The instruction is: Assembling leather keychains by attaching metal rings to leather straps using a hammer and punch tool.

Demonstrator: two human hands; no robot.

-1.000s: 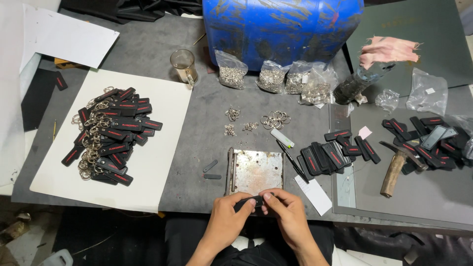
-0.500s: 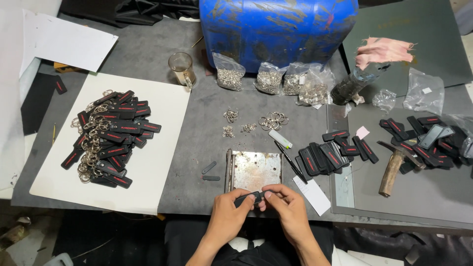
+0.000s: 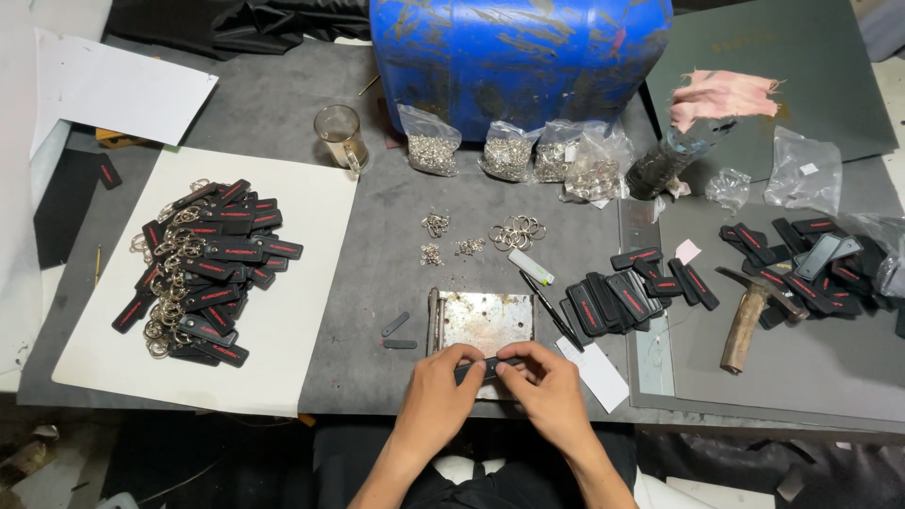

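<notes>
My left hand and my right hand meet at the table's front edge. Together they pinch a small black tag between their fingertips, held flat over the near edge of a worn metal plate. A row of loose black tags lies just right of the plate. A pile of finished black tags with key rings rests on a white board to the left. Small metal rings and fittings are scattered beyond the plate.
A hammer lies at the right beside more black tags. A blue drum stands at the back, with bags of metal parts and a glass mug before it. A black pen lies by the plate.
The hands have stayed together at the plate's near edge, fingers shifting slightly on the black tag. Nothing else on the table has moved.
</notes>
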